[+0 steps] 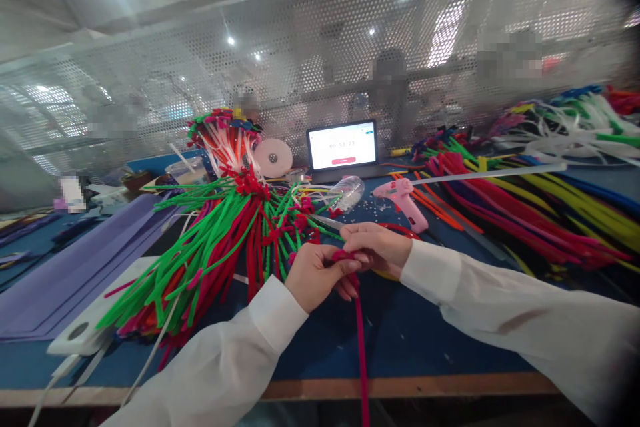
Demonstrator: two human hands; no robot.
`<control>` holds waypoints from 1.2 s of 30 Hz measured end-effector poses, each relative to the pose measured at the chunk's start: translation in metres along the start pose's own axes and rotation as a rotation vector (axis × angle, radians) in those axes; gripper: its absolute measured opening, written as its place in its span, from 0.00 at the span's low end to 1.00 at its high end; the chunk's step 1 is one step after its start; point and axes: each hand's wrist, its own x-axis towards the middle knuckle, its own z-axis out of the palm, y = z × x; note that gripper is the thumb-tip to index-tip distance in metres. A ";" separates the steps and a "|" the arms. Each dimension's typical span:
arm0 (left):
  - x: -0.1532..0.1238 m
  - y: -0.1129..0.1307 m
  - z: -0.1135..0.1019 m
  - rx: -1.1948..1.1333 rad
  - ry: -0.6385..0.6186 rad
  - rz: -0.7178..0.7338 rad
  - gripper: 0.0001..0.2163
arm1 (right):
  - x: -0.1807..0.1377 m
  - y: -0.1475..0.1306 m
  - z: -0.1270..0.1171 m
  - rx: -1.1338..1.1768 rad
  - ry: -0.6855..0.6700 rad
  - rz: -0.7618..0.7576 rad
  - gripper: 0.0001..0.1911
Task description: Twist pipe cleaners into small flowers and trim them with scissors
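My left hand (pixel 320 271) is closed, thumb and fingers pinching the upper end of a magenta pipe cleaner (pixel 361 340). The pipe cleaner's long tail hangs straight down past the table's front edge. Its upper end is bent into a small bunch between my hands, partly hidden by my fingers. Close against it, my right hand (pixel 380 245) is closed with its fingertips on the same bunch. Just beyond my hands lie finished-looking stems with red heads and green twisted stalks (pixel 280 227). A pink glue gun (pixel 403 202) rests behind my right hand.
Green and red pipe cleaners (pixel 200 267) are heaped at the left over a white power strip (pixel 85 333). Purple sheets (pixel 65 280) lie beyond. A tablet (pixel 343 145) stands at the back beside a white spool (pixel 273 159). More pipe cleaners (pixel 540 220) spread rightward. A clear cup (pixel 347 192) lies tipped.
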 end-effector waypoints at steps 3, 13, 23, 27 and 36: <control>0.000 -0.001 0.000 0.000 0.005 -0.013 0.09 | -0.001 -0.001 0.001 -0.035 -0.021 -0.022 0.11; 0.002 -0.002 -0.001 0.003 0.029 0.005 0.09 | 0.001 0.000 -0.004 -0.147 -0.018 -0.096 0.12; -0.002 0.016 -0.018 0.161 0.163 0.182 0.09 | -0.001 -0.006 -0.006 -0.145 -0.008 -0.113 0.14; -0.001 0.015 -0.019 0.025 0.160 0.148 0.08 | -0.001 -0.002 -0.004 -0.100 -0.048 -0.165 0.12; -0.003 0.016 -0.021 -0.116 0.145 0.138 0.06 | -0.002 0.000 -0.001 -0.032 -0.143 -0.338 0.08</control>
